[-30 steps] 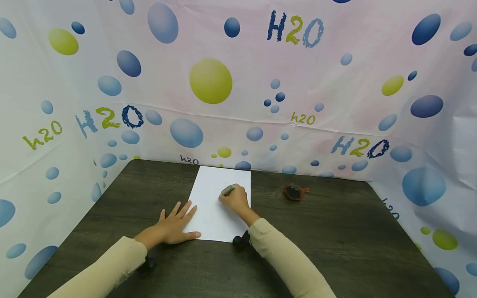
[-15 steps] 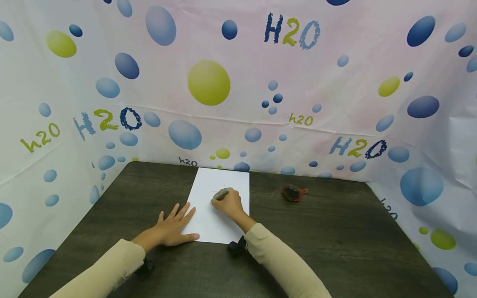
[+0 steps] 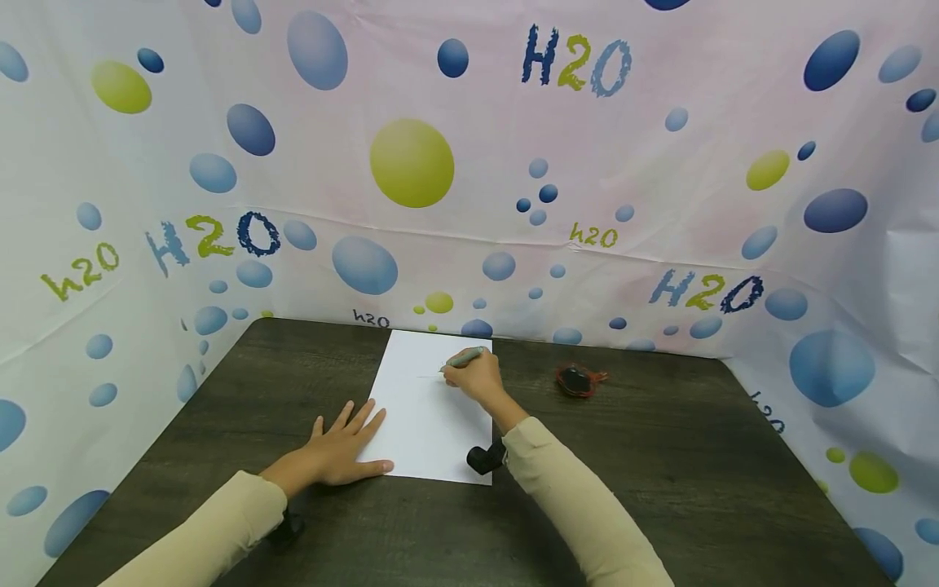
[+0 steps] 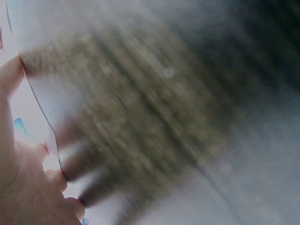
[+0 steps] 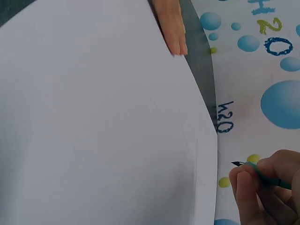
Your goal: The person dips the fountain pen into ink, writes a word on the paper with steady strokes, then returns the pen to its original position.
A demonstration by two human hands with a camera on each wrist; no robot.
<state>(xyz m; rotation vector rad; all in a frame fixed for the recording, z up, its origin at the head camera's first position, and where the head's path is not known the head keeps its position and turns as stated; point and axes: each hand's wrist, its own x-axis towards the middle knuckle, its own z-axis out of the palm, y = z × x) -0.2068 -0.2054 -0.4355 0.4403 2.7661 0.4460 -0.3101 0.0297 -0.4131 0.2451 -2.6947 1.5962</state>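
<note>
A white sheet of paper (image 3: 425, 432) lies on the dark table, with a thin line drawn in its upper half. On its lower left edge rests my left hand (image 3: 337, 450), palm down with the fingers spread; in the left wrist view this hand (image 4: 33, 183) shows at the left side. My right hand (image 3: 475, 380) pinches a grey-green pen (image 3: 464, 357) above the upper right part of the sheet. In the right wrist view the pen (image 5: 265, 176) has a dark pointed tip, seen against the backdrop past the paper's edge, so it looks raised off the sheet.
To the right of the paper lies a dark-lensed, red-orange object (image 3: 577, 380), perhaps sunglasses. A black wrist device (image 3: 486, 459) hangs under the right sleeve, over the sheet's lower right corner. Behind the table (image 3: 660, 456) hangs a bubble-patterned backdrop (image 3: 513, 147).
My right hand first moved left and toward me with the pen, then went back up and right across the sheet. The left hand has stayed in place on the paper's edge.
</note>
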